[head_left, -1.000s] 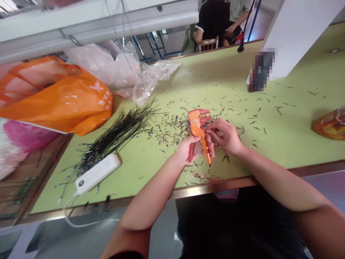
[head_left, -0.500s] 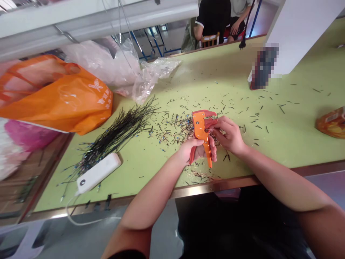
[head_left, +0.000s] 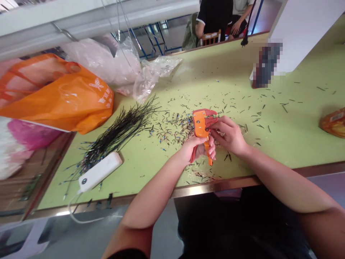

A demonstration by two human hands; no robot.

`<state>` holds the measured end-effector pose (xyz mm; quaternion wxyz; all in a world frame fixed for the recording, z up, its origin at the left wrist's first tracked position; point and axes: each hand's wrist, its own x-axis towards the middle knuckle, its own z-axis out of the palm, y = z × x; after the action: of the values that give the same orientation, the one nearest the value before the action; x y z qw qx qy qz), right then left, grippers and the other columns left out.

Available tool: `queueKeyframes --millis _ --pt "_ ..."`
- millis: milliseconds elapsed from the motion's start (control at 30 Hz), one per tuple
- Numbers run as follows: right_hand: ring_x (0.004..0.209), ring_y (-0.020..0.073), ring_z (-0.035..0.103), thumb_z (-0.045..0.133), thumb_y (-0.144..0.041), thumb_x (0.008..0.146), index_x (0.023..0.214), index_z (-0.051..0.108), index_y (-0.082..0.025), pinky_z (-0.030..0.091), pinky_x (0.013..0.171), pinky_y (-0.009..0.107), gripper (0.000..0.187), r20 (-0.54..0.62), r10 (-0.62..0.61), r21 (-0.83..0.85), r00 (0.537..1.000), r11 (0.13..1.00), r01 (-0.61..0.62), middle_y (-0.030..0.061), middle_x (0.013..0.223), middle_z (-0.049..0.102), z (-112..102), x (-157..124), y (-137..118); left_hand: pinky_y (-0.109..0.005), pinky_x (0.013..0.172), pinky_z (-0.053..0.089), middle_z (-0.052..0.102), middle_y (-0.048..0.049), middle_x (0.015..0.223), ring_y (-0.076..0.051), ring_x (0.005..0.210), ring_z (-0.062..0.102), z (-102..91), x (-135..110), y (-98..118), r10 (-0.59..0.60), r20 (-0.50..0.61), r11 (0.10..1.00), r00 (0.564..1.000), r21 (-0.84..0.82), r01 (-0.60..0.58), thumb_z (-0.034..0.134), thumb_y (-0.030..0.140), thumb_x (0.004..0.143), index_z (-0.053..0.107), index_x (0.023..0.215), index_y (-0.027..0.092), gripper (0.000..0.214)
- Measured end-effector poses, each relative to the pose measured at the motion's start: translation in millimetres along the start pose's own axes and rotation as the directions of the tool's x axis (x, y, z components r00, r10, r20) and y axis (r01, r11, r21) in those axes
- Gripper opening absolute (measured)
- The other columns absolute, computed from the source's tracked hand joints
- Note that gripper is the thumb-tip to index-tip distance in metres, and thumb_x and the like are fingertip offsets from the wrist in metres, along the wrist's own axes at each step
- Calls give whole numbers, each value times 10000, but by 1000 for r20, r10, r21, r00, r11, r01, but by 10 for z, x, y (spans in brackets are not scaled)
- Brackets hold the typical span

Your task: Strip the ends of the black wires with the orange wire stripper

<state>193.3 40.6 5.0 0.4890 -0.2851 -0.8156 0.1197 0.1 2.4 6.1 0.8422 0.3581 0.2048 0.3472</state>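
Observation:
My left hand [head_left: 199, 147] is wrapped round the handles of an orange and red wire stripper [head_left: 200, 124], held upright over the table with its jaws facing right. At those jaws, my right hand [head_left: 229, 133] has its fingers pinched together. Whatever sits between these fingertips is too small to make out. Short black wire offcuts [head_left: 172, 135], some with blue ends, lie scattered under and around the tool. Left of the hands lies a bundle of long black wires [head_left: 118, 131].
A white power bank [head_left: 101, 172] with a cable lies on the wire bundle's near end. An orange bag [head_left: 86, 104] and clear plastic bags [head_left: 121, 64] stand at the left. A white post [head_left: 299, 36] rises at the back right. An orange package [head_left: 334, 122] sits far right. People sit beyond the table.
The fingers of my left hand have closed a little further round the stripper's handles. My right hand stays at the jaws. The whole view has shifted slightly.

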Motion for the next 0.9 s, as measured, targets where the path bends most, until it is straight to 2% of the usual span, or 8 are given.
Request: queueKeyframes --millis 233,533,900 --pt "872 190 698 654 -112 1004 1048 712 -242 607 714 338 148 -45 -70 -34 997 997 69 60 1010 698 8 -1 1 -280 575 562 560 37 577 -124 519 594 13 13 -43 64 -71 988 995 143 -53 789 507 871 575 738 181 412" --pt "836 182 671 653 -130 1006 1045 697 -237 585 671 323 123 -57 -69 -41 996 997 66 50 971 671 23 -11 10 -260 543 536 536 51 549 -97 478 563 36 -2 -46 80 -84 971 993 232 -58 793 515 879 557 700 184 444" --pt "859 188 690 643 -81 989 1047 704 -234 608 708 336 174 -47 -61 6 997 998 61 56 982 681 25 -3 21 -260 537 531 539 54 551 -99 475 564 39 4 -11 50 -87 983 995 178 -34 780 493 866 545 718 192 410"
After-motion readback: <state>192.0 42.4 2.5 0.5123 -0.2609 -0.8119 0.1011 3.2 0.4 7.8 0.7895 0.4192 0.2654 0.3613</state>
